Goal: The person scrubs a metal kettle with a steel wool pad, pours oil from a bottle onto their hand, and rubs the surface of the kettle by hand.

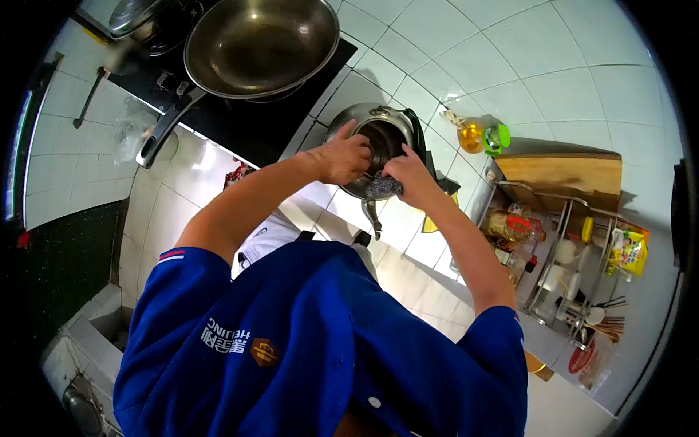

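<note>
A metal kettle [360, 112] stands on the white tiled counter, its round mouth facing up. Its spout [373, 217] points toward me, and a dark handle [418, 132] lies along its right side. My left hand [344, 158] has its fingers curled at the left rim of the opening, holding the kettle there. In my right hand [412, 177] is a dark grey scouring pad [384, 186], pressed against the kettle's near right rim. Part of the kettle's inside is hidden by my fingers.
A large wok [262, 47] sits on the black stove [233, 124] at the upper left, its handle [169, 127] sticking out toward me. An oil bottle [472, 137] stands right of the kettle. Farther right are a wooden board [561, 177] and a wire rack [542, 291] with jars.
</note>
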A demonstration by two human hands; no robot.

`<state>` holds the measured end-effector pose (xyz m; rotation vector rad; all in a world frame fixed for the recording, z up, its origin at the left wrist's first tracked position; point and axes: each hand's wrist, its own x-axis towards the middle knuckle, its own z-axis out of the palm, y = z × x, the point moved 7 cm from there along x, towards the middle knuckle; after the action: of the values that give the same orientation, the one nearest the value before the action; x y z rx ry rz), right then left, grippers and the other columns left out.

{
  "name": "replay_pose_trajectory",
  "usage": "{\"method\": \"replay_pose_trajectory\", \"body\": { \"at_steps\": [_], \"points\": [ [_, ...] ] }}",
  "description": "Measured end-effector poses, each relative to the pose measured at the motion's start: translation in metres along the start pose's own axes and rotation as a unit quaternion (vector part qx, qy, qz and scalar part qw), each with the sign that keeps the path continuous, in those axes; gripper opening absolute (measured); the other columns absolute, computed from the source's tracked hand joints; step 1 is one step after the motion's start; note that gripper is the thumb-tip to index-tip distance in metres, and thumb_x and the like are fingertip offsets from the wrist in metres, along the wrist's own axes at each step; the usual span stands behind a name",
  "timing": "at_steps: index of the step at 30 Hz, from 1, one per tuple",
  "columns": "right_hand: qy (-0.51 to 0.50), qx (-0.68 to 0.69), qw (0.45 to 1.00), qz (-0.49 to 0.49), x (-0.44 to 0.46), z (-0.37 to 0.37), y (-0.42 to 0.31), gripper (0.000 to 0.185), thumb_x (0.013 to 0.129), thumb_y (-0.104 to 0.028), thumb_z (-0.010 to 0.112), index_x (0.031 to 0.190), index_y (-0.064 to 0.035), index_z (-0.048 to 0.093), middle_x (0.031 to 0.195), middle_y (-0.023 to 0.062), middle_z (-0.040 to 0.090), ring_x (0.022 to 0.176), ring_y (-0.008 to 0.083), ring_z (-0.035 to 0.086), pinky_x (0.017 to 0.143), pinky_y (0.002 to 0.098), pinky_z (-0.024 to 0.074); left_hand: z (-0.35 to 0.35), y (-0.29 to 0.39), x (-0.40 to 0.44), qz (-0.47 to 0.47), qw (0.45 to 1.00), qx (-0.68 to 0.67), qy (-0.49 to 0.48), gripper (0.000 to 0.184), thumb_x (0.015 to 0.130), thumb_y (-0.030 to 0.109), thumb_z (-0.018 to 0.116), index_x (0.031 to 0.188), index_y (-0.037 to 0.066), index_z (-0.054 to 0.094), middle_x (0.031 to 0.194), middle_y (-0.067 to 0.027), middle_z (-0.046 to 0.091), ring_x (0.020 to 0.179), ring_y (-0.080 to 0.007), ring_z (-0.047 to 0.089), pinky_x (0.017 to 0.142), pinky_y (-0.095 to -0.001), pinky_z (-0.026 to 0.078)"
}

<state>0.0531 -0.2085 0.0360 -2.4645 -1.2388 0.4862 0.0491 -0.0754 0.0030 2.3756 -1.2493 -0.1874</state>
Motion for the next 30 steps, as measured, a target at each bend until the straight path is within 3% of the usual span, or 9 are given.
{"method": "replay_pose_trajectory", "body": {
  "at_steps": [5,9,11,15,21,23,24,30],
  "points": [
    [-0.013,0.007,1.000,0.005,-0.011,-0.006,0.016,0.036,0.064,-0.002,0.075,0.094,-0.0128,0.057,0.088,0.0071,0.064,0.098,0.0303,0.063,0.113,0.0556,0.0297,0.006,0.004,0.001,-0.003,0.998,0.043,-0.043,0.020,0.085,0.026,0.059,0.100,0.016,0.069,0.116,-0.0034,0.059,0.133,-0.0278,0.039,0.114,-0.0678,0.009],
    [0.028,0.033,0.997,-0.062,0.013,0.013,-0.015,0.039,0.063,-0.003,0.077,0.095,-0.0121,0.056,0.088,0.0067,0.064,0.095,0.0297,0.063,0.112,0.0534,0.0321,0.002,0.010,0.000,-0.036,0.997,0.009,-0.072,0.021,0.085,0.026,0.059,0.101,0.018,0.070,0.117,-0.0031,0.059,0.133,-0.0281,0.038,0.115,-0.0667,0.007],
    [0.022,0.055,0.997,-0.048,0.018,0.010,-0.022,0.039,0.064,-0.002,0.076,0.096,-0.0116,0.056,0.088,0.0072,0.064,0.096,0.0302,0.062,0.112,0.0536,0.0324,-0.001,0.004,-0.001,-0.038,0.998,0.001,-0.043,0.023,0.086,0.027,0.058,0.104,0.018,0.070,0.119,-0.0031,0.058,0.134,-0.0283,0.038,0.116,-0.0659,0.005],
    [0.015,0.028,0.999,0.010,-0.022,-0.006,0.025,0.038,0.064,-0.003,0.077,0.096,-0.0134,0.059,0.088,0.0070,0.065,0.098,0.0295,0.063,0.112,0.0543,0.0309,0.005,0.006,0.001,-0.032,0.996,0.013,-0.083,0.028,0.086,0.027,0.058,0.111,0.020,0.068,0.121,-0.0046,0.058,0.135,-0.0291,0.037,0.115,-0.0667,0.006],
    [0.068,0.037,0.995,-0.065,0.013,0.009,-0.024,0.034,0.066,-0.009,0.078,0.093,-0.0111,0.058,0.087,0.0092,0.064,0.096,0.0301,0.062,0.111,0.0552,0.0320,0.004,0.002,0.008,-0.030,0.999,0.013,-0.039,0.022,0.086,0.028,0.058,0.101,0.017,0.069,0.120,-0.0054,0.057,0.133,-0.0295,0.038,0.114,-0.0686,0.007],
    [0.073,0.044,0.995,-0.044,-0.009,0.002,-0.002,0.032,0.067,-0.011,0.079,0.092,-0.0115,0.058,0.085,0.0093,0.064,0.094,0.0293,0.063,0.110,0.0565,0.0318,0.002,0.008,0.003,-0.030,0.995,0.018,-0.091,0.020,0.087,0.027,0.058,0.100,0.018,0.069,0.119,-0.0036,0.057,0.133,-0.0284,0.038,0.114,-0.0682,0.007],
    [0.069,0.044,0.997,-0.014,-0.019,-0.007,0.010,0.033,0.068,-0.013,0.079,0.092,-0.0121,0.057,0.084,0.0086,0.064,0.093,0.0298,0.063,0.111,0.0570,0.0313,0.000,0.009,0.002,-0.019,0.998,0.008,-0.053,0.019,0.088,0.028,0.057,0.099,0.019,0.069,0.117,-0.0019,0.057,0.132,-0.0277,0.038,0.114,-0.0679,0.008],
    [0.082,0.050,0.993,-0.074,0.002,0.015,-0.013,0.040,0.065,-0.009,0.078,0.096,-0.0126,0.054,0.083,0.0092,0.062,0.093,0.0318,0.062,0.111,0.0570,0.0303,0.011,0.003,0.007,-0.027,0.999,0.004,-0.029,0.021,0.089,0.030,0.056,0.101,0.017,0.068,0.117,-0.0031,0.056,0.133,-0.0271,0.038,0.114,-0.0682,0.007]
  ]
}}
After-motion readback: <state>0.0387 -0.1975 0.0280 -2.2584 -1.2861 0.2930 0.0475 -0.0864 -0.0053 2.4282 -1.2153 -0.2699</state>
